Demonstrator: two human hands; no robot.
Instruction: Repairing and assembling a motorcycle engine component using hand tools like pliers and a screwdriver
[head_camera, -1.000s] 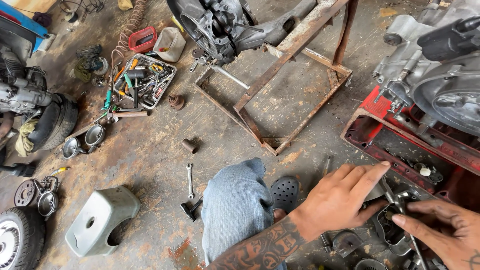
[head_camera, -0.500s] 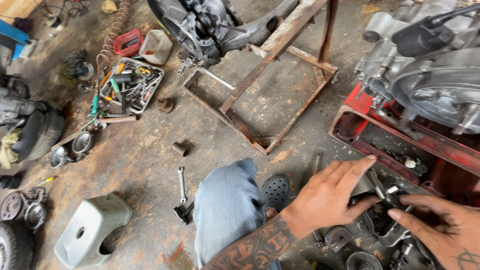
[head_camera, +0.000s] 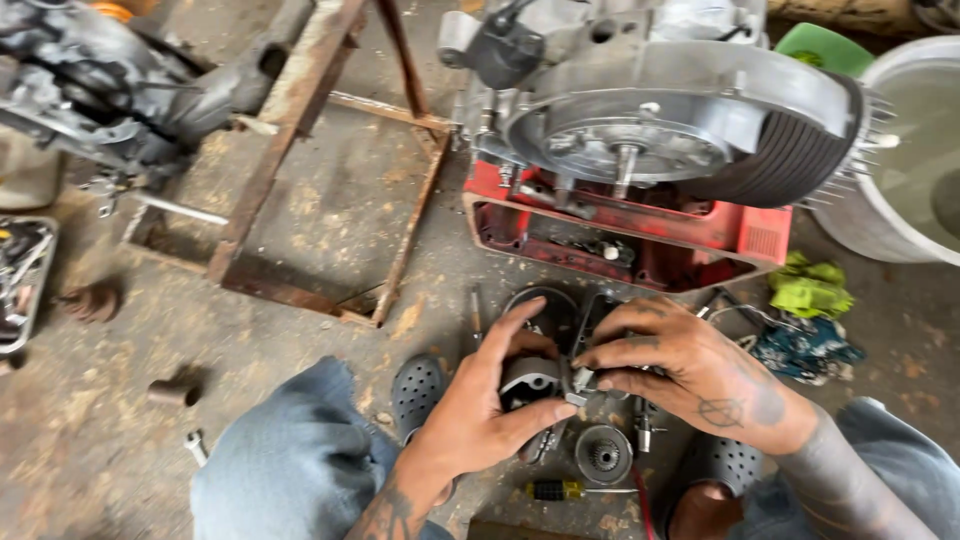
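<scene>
My left hand (head_camera: 480, 405) cups a rounded grey metal engine part (head_camera: 530, 376) low on the oily floor between my knees. My right hand (head_camera: 685, 365) pinches a small metal piece (head_camera: 580, 380) against that part's right side. Both hands meet over several loose parts. Just below them lie a small gear wheel (head_camera: 603, 455) and a screwdriver with a yellow and black handle (head_camera: 556, 490). Directly ahead, a grey engine (head_camera: 660, 110) rests on a red crate (head_camera: 700, 225).
A rusty metal frame (head_camera: 300, 190) lies at the upper left beside another dark engine assembly (head_camera: 90, 80). A white bucket (head_camera: 900, 150) stands far right, with green and dark rags (head_camera: 810, 300) near it. A tool tray (head_camera: 20, 280) sits at the left edge.
The view has swung right and closer to the engine on the crate. My hands have come together: the left now cups the grey part and the right pinches a small piece against it.
</scene>
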